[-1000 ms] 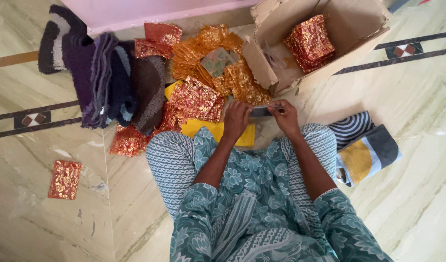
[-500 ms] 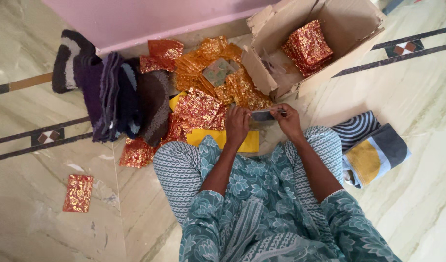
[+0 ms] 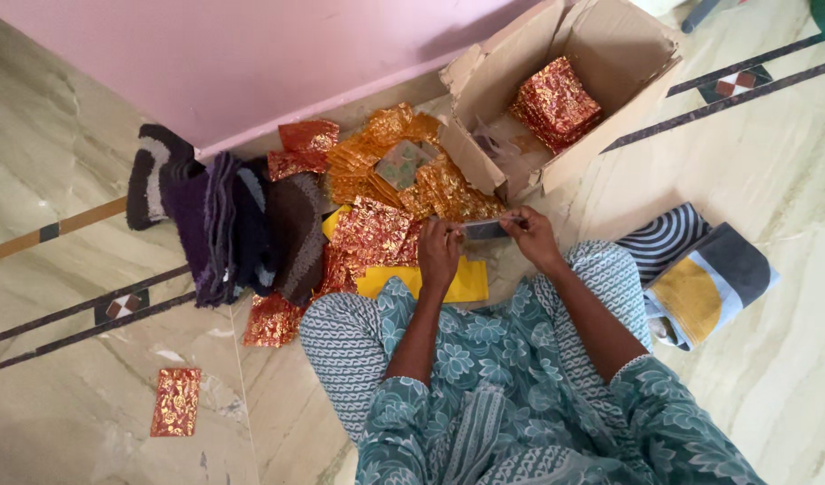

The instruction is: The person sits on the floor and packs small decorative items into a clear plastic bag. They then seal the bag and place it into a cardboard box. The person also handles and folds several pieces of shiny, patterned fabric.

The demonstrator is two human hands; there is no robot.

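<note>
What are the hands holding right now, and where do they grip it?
A small flat grey piece, held between both hands: the left hand pinches its left end, the right hand its right end. What it is cannot be told.

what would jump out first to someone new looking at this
The heap of shiny red and gold foil packets on the floor ahead of the person's knees, with more stacked in the open cardboard box. Both hands, left hand and right hand, hold a small grey piece between them.
</note>
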